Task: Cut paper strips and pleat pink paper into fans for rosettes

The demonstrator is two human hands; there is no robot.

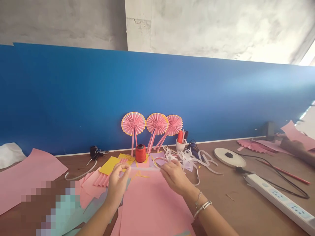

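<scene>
A thin whitish strip (145,169) is stretched level between my two hands, above a large pink paper sheet (154,201). My left hand (117,180) pinches one end between thumb and fingertips. At the other end, my right hand (175,175) has its fingers closed on the strip, and a pale loop (155,161) shows beside those fingers. Whether the strip is tape or paper, I cannot tell. Just beyond the hands stands a red thread spool (140,154). Pleated pink paper (102,178) and yellow paper (110,165) lie left of my left hand.
Three round pink paper fans (133,124) lean against the blue partition (157,85). Curled white strips (177,157) lie before a white cup (181,145) of tools. To the right are a round white lid-like disc (228,158), a power strip (278,196) and another person's hand (292,146).
</scene>
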